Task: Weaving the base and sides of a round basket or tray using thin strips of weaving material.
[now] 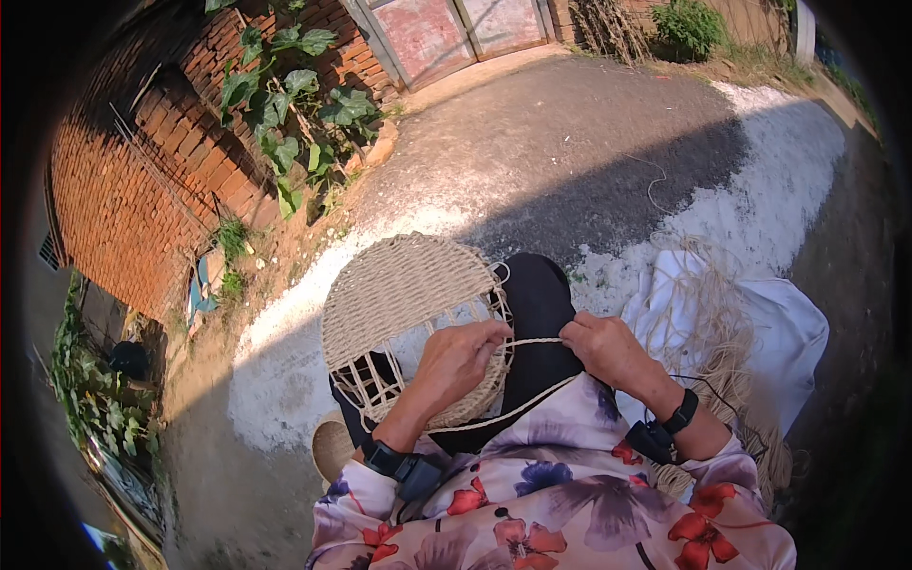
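A part-woven basket (407,285) of beige twisted cord rests on my lap. Its far side is tightly woven, while bare ribs with gaps show nearer me. My left hand (462,357) lies over its right side, fingers pinched on the cord near the rim. Stretched taut to the right, the cord (538,341) runs into my right hand (604,350), whose thumb and fingers are closed on it above my dark trouser leg. A slack length of the same cord loops below, back toward the basket's near edge. The left fingertips are partly hidden.
To my right, a heap of loose beige cord (714,332) lies on a white sack (788,332). A round woven piece (331,446) is on the ground at my left. Farther off are a leafy plant (285,114), a brick wall (123,209) and a faded red door (423,38).
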`<control>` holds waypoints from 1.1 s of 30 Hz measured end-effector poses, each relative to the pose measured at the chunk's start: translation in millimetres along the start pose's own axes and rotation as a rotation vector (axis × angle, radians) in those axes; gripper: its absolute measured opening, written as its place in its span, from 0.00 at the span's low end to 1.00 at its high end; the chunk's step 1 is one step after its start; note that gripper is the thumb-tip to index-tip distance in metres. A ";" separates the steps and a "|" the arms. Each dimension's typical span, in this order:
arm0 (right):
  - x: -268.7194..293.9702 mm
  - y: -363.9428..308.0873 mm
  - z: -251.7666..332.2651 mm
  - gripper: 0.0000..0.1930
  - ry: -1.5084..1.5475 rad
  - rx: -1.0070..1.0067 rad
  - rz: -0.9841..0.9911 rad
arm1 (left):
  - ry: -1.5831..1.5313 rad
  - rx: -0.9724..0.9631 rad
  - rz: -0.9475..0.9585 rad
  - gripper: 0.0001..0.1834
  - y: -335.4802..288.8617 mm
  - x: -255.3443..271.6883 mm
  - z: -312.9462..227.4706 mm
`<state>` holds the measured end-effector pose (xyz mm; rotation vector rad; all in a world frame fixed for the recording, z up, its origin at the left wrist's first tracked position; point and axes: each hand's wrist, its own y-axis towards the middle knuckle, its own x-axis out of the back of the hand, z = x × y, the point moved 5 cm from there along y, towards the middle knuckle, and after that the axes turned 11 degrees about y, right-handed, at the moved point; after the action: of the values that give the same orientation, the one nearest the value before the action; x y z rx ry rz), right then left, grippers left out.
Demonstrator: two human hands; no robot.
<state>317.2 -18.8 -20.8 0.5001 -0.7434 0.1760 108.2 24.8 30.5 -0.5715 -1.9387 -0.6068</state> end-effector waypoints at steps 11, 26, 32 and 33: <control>-4.9 16.3 20.1 0.05 0.431 -0.230 -0.113 | -0.010 0.069 0.093 0.16 7.3 -6.5 3.4; -54.6 27.1 28.3 0.08 0.574 -0.276 -0.129 | 0.061 -0.009 0.213 0.27 15.9 -9.6 5.8; -65.1 30.6 28.4 0.08 0.602 -0.256 -0.175 | 0.113 -0.064 0.282 0.26 21.9 -17.1 8.4; -66.2 30.5 27.0 0.08 0.601 -0.253 -0.175 | 0.120 -0.054 0.291 0.26 22.9 -17.1 8.6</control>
<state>242.8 -4.3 -37.9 0.2454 -0.1281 0.0595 123.6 45.5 15.4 -0.8154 -1.6911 -0.4973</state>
